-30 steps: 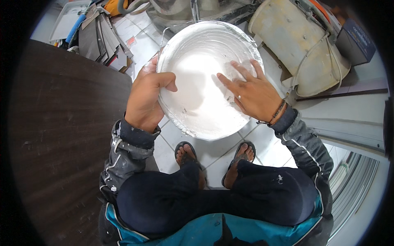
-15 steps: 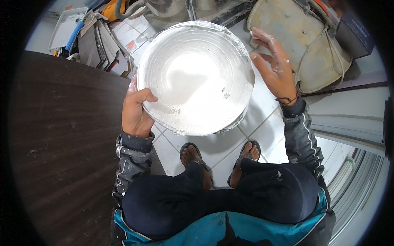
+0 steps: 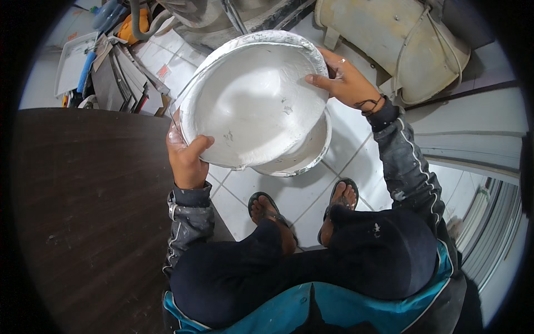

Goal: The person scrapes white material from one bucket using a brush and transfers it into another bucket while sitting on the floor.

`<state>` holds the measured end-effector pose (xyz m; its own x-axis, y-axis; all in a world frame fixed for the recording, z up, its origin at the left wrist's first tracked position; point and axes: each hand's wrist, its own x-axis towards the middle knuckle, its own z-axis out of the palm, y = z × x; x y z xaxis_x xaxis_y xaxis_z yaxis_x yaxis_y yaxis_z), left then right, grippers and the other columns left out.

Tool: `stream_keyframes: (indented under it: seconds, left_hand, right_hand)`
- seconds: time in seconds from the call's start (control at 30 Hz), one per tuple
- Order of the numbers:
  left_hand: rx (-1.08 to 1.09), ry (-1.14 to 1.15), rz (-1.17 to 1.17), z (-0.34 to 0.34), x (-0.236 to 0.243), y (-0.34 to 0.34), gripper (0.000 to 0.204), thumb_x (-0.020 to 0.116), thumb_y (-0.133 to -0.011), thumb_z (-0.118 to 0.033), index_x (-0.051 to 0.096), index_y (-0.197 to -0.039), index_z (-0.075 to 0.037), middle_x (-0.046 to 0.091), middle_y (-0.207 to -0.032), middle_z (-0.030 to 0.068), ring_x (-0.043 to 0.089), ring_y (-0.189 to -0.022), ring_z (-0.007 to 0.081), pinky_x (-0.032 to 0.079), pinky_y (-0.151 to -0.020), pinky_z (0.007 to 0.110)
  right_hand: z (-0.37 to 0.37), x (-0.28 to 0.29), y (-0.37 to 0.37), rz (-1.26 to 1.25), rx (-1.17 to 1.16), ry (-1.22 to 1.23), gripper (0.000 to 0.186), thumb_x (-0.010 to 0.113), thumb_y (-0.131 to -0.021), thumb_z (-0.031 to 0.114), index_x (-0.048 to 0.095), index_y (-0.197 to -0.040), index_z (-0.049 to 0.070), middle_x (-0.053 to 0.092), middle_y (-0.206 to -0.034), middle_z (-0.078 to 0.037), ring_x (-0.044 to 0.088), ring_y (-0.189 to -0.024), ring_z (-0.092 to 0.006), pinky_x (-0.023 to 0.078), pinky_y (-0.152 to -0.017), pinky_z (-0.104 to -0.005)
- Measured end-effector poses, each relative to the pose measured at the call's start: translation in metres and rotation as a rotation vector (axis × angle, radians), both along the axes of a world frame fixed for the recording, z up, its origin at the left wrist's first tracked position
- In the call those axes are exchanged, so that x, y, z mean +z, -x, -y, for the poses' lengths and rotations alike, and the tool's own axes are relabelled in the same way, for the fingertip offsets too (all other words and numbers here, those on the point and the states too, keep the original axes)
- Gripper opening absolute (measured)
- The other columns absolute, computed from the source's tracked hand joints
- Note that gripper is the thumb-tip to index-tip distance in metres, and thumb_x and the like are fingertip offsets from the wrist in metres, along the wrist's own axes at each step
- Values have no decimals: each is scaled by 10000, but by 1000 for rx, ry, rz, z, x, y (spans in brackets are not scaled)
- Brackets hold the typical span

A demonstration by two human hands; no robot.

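Observation:
A round bucket smeared with white material is held tilted, its inside facing me. My left hand is closed on its left side, thumb over the rim, near the thin wire handle. My right hand grips its upper right rim, thumb on the inner edge. Partly hidden below it, a second round white container shows its coated rim and inside over the tiled floor. My feet in flip-flops are just below both.
Dark wooden panel at left. Behind it lie a white tray, loose boards and an orange object. Machinery stands at the back, a large beige cylindrical object at back right, a sill at right.
My right hand, earlier inside the bucket and then off to its right, now grips the rim. The bucket has shifted and tilted, exposing more of the container beneath it.

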<state>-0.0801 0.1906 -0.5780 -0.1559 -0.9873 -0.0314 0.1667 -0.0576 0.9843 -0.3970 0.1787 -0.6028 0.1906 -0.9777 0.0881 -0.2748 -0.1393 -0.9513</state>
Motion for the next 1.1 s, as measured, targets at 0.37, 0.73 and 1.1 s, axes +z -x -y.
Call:
stream_keyframes:
  seconds: [0.37,0.73,1.1]
  left_hand:
    - [70,246,254,2,-20,-8,528,578,-685,44,525,-1210,32,601,-1079,93,574,-986,190,431,-910,314]
    - [227,286,240,-7,-19,-15,437,579,-702,58,560,-1138,52,630,-1006,103,603,-939,208,445,-904,323]
    - [299,210,-2,-2,-9,-20,594,556,-668,82,494,-1255,20,572,-1149,133,566,-1036,259,449,-925,368]
  right_hand:
    - [-12,-25,-13,-78,-202,197,430,713,-827,156,587,-1212,13,681,-900,-114,612,-760,-168,502,-747,-302]
    - [-13,-26,-15,-62,-136,333,460,674,-869,166,548,-1306,98,708,-934,-100,643,-590,-142,548,-601,-298]
    - [-19,-39,16,73,58,32,955,796,-771,244,205,-1520,214,362,-1435,-200,543,-1201,-273,518,-958,-365]
